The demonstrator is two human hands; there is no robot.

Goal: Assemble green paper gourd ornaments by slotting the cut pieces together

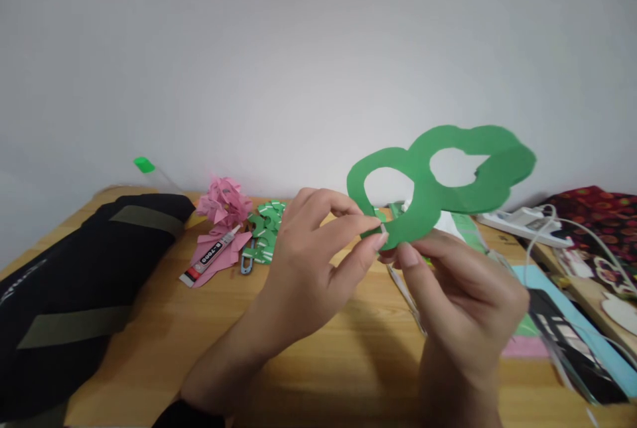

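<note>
A green paper cutout [423, 215] with scalloped edges and two large holes is held up above the table. My right hand [462, 288] pinches its lower edge between thumb and fingers. At the lower left of the same piece, the thumb and index finger of my left hand [313, 262] close on the rim beside the left hole. Something small and whitish shows at those fingertips, too small to name. The cutout's right end looks darker, as if folded or overlapped.
At left lie a black bag [84, 282], a pink crumpled paper bunch [225, 201], a glue tube [212, 255] on pink paper and green paper scraps [266, 229]. A power strip [527, 223], a dark phone [572, 342] and a patterned cloth [592, 215] are at right.
</note>
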